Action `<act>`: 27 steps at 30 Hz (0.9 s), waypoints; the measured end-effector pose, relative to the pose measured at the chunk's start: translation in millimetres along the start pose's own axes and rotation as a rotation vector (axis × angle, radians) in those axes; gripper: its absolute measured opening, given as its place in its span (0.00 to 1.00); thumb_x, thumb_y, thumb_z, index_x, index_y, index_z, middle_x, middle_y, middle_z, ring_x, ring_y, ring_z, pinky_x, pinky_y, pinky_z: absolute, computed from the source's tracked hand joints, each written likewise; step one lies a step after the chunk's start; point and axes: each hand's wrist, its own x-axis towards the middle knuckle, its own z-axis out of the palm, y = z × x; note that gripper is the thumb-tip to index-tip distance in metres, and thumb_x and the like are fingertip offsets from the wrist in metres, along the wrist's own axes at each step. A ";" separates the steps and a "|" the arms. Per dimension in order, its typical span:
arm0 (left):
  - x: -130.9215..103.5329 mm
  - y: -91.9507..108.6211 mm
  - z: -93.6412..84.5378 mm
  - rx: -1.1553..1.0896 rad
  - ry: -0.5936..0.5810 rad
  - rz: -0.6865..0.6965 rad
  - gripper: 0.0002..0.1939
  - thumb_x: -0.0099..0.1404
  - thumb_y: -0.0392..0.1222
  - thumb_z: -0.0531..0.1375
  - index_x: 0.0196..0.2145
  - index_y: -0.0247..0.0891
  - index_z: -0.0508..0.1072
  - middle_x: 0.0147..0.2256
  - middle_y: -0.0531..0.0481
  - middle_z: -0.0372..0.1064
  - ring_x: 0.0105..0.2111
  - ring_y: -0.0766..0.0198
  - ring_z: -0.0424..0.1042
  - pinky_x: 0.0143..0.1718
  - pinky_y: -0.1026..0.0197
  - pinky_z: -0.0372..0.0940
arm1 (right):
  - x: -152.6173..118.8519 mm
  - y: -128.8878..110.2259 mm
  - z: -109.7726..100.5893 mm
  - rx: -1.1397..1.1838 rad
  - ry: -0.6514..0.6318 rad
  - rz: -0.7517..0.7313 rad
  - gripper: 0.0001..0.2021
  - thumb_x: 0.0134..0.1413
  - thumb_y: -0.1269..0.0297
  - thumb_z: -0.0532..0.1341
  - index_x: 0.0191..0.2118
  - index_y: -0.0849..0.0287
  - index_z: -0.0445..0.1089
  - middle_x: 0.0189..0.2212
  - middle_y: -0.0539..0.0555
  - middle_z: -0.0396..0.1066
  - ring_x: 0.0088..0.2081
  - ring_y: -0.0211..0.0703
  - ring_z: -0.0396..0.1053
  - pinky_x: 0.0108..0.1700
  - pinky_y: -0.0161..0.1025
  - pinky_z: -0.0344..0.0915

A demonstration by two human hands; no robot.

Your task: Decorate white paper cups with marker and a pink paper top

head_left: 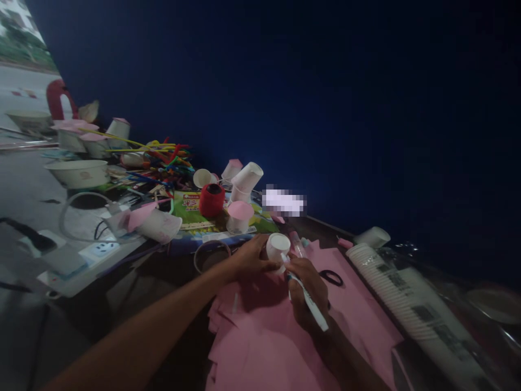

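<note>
- Across the left of the frame, a tangle of multicoloured fuzzy stems (169,157), a red ball of yarn (212,202) and a white power strip (101,248) crowded the space.
- At lower right stretched a long stack of white paper cups (401,304); a black ring (331,278) lay on spread pink paper sheets (264,353).
- The left hand (254,258) had its grip curled around the small white paper cup (277,247) at centre frame.
- The right hand (308,288) had its grip closed about a slim white pen (311,304), which partly hid the cup.
- The cup looked plain, its round end facing up; whether the pen touched it, one could not tell.
</note>
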 end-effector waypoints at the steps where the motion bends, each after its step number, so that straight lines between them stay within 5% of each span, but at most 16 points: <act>1: 0.1 0.2 0.1 -0.001 0.002 -0.006 0.31 0.50 0.45 0.67 0.51 0.36 0.66 0.47 0.42 0.68 0.46 0.52 0.67 0.49 0.52 0.61 | -0.3 0.5 0.1 -0.002 -0.003 0.002 0.16 0.54 0.76 0.53 0.48 0.58 0.66 0.39 0.57 0.69 0.45 0.49 0.69 0.45 0.51 0.70; 27: -0.2 4.1 -1.5 0.014 -0.012 -0.004 0.28 0.51 0.45 0.66 0.49 0.35 0.67 0.46 0.42 0.67 0.45 0.52 0.67 0.49 0.52 0.62 | -3.6 5.5 6.8 -0.015 0.124 0.081 0.12 0.56 0.72 0.53 0.43 0.57 0.70 0.36 0.56 0.72 0.42 0.48 0.73 0.41 0.47 0.72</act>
